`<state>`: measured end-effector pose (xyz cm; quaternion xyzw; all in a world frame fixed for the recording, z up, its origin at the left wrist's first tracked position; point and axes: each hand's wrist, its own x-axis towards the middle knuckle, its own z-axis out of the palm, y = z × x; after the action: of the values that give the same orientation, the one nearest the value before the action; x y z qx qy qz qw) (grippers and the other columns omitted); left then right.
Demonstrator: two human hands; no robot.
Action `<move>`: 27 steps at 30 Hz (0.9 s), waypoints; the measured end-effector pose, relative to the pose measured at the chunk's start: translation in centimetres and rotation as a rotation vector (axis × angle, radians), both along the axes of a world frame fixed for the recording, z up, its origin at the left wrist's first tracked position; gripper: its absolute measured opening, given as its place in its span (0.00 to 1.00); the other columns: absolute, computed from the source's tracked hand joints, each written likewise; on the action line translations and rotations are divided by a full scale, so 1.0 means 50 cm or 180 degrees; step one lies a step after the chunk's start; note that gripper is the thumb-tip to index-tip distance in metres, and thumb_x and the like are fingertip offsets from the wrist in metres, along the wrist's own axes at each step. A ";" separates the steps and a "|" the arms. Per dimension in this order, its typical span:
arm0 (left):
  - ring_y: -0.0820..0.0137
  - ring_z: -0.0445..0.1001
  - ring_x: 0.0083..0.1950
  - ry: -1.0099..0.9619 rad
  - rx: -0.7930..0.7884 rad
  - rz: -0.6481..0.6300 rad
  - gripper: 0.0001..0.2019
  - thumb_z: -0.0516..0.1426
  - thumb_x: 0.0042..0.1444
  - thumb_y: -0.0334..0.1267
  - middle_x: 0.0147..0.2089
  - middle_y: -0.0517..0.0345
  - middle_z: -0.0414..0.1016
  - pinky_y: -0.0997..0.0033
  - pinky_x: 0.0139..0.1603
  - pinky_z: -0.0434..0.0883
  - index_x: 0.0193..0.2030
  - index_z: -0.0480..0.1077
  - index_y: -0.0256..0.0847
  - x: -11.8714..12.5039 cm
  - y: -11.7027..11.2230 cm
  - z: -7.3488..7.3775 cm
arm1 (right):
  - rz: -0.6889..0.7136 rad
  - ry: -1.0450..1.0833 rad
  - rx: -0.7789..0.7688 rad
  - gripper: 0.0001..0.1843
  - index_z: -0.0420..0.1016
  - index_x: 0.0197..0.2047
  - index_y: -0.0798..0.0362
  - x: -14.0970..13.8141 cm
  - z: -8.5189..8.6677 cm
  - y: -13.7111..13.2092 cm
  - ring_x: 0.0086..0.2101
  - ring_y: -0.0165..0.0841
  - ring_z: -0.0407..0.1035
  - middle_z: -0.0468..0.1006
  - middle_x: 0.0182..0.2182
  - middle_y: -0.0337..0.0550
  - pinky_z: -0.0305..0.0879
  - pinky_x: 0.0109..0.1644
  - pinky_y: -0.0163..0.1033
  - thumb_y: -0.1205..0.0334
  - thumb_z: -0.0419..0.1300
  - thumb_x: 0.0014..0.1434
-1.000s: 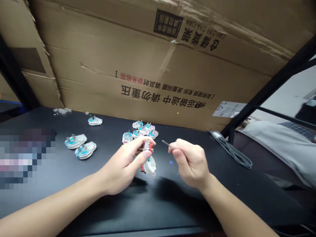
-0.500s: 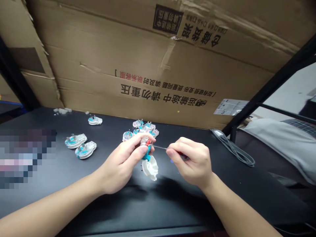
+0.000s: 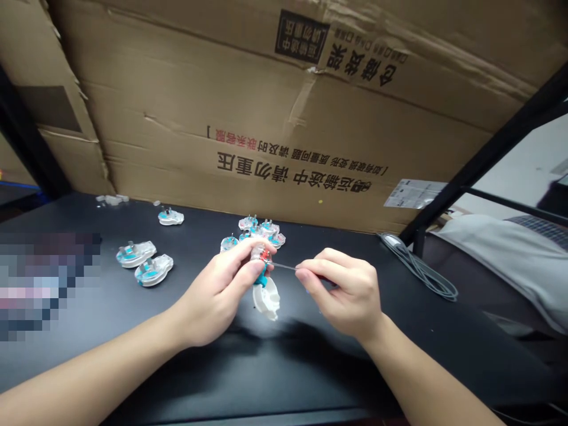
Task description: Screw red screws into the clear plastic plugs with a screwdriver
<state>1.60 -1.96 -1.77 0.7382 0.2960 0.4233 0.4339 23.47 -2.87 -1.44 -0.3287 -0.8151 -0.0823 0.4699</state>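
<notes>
Clear plastic housing [image 3: 260,254] with teal and red inner parts is held at the centre of the view, above the black bench [image 3: 444,313], in the left hand [image 3: 213,302]. The left hand is closed around the housing, with the thumb across its near side and the fingers wrapped behind it. A white fluted cap [image 3: 266,299] extends below the housing, with a teal part [image 3: 262,278] between them. Whether the cap touches the bench cannot be determined.

The right hand [image 3: 346,296] is positioned just right of the housing, its fingers closed in a pencil-style pinch on a small screwdriver [image 3: 284,266]. The handle is mostly hidden by the fingers. The thin metal shaft points left, and its tip meets the housing at a red part [image 3: 266,255]. Both forearms rise from the lower corners and angle inward toward the housing.

Similar plastic units [image 3: 255,234] lie clustered directly behind the hands, and others [image 3: 135,253] lie farther left. A cardboard box [image 3: 284,100] stands behind the bench, and a coiled grey cable [image 3: 421,275] lies to the right.
</notes>
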 end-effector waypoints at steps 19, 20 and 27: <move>0.74 0.70 0.35 0.0647 0.1343 0.0840 0.10 0.47 0.70 0.36 0.36 0.62 0.72 0.76 0.39 0.66 0.53 0.64 0.40 -0.009 0.010 0.004 | 0.0478 0.0355 -0.0311 0.11 0.75 0.36 0.51 0.022 0.004 0.001 0.31 0.28 0.73 0.79 0.31 0.37 0.70 0.34 0.33 0.77 0.66 0.54; 0.74 0.69 0.34 0.0641 0.1354 0.0851 0.10 0.47 0.70 0.36 0.36 0.63 0.71 0.76 0.39 0.66 0.53 0.64 0.40 -0.010 0.011 0.005 | 0.0505 0.0366 -0.0286 0.12 0.76 0.37 0.50 0.024 0.003 0.002 0.32 0.29 0.74 0.80 0.32 0.37 0.71 0.36 0.33 0.76 0.66 0.55; 0.73 0.70 0.36 0.0828 0.1689 0.0826 0.11 0.49 0.68 0.34 0.40 0.60 0.72 0.75 0.40 0.67 0.54 0.64 0.39 -0.015 0.016 0.004 | 0.0359 0.0243 -0.0881 0.06 0.77 0.39 0.50 0.033 0.018 0.005 0.30 0.28 0.73 0.80 0.34 0.38 0.69 0.32 0.33 0.70 0.62 0.61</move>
<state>0.84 -1.14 -1.58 0.8296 0.3200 0.4396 0.1272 25.12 -2.61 -0.56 -0.3470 -0.8173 0.0699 0.4547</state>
